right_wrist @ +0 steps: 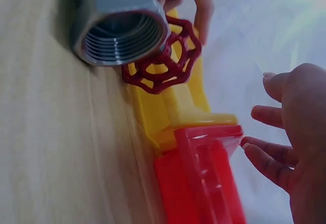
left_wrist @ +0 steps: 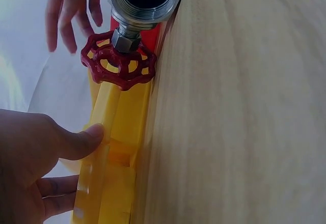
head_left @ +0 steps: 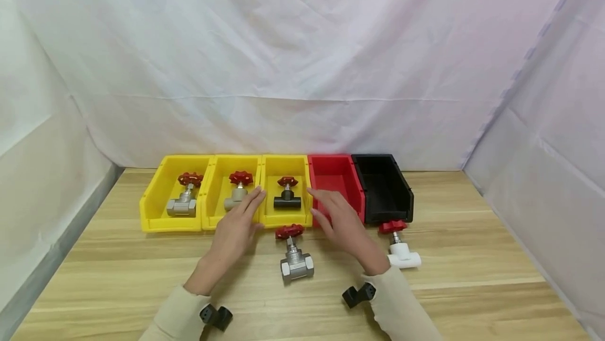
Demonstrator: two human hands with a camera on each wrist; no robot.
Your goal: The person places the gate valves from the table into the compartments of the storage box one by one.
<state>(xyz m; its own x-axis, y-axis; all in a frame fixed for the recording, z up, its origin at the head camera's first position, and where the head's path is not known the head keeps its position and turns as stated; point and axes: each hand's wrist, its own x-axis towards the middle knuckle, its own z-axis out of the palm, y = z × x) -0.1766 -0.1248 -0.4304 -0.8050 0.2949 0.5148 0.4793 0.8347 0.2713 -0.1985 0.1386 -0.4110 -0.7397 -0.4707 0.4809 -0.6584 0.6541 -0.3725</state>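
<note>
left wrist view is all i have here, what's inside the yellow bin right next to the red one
Observer: A black valve with a red wheel is in that yellow bin.
Operator: ok and on the far side of the red bin, anything there
Observer: Yes, a black bin stands right beside it, at the end of the row.
Operator: got it, any valve loose on the table apart from the metal valve
Observer: Yes, a white valve lies in front of the black bin.
</note>
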